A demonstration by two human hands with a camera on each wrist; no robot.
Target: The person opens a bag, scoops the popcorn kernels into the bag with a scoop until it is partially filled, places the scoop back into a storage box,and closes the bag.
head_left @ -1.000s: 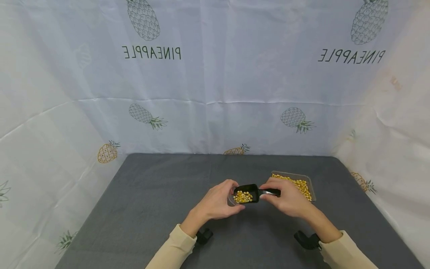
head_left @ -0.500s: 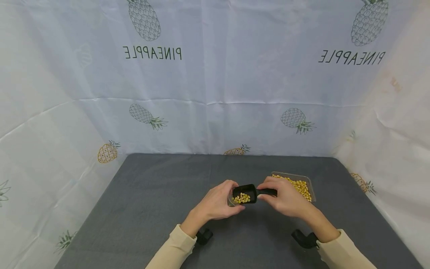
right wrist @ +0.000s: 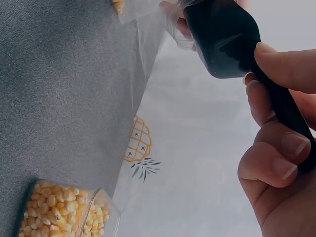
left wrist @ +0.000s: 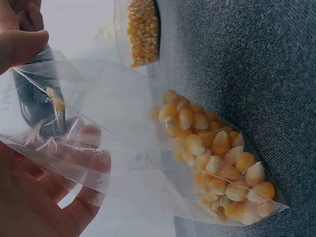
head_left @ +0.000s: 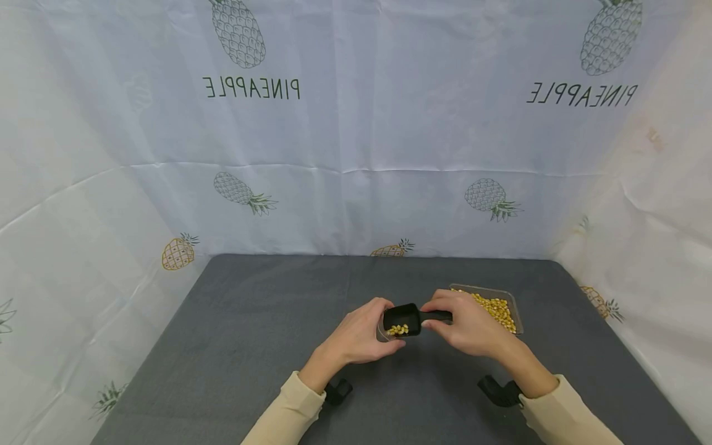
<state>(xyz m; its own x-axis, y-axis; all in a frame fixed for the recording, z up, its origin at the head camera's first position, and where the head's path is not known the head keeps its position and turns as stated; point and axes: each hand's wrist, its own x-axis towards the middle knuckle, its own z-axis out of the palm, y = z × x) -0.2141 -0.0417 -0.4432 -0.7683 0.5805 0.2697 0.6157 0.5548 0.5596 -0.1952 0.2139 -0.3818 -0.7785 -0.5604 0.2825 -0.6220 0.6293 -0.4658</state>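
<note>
My left hand (head_left: 360, 334) holds the mouth of a clear plastic bag (left wrist: 129, 111) spread apart, thumb and fingers curved around it. Yellow corn kernels (left wrist: 217, 173) fill the bag's lower corner, which hangs close above or on the grey cloth. In my right hand (head_left: 471, 322) is a black scoop (head_left: 410, 314), gripped by its handle with thumb and curled fingers. The scoop's front end lies inside the bag's mouth, tilted down to the left, with a few kernels at its lip. The left wrist view shows kernels sliding off the scoop's edge.
A clear plastic container (head_left: 518, 312) of corn kernels stands at the right, partly behind the right hand. Grey cloth (head_left: 267, 321) covers the table. A white pineapple-print curtain (head_left: 356, 123) closes off the back and sides. Black wrist mounts (head_left: 338, 392) sit under both wrists.
My right hand has shifted slightly left, pushing the scoop further into the bag's mouth and tipping it. Fewer kernels lie in the scoop. The left hand has stayed in place.
</note>
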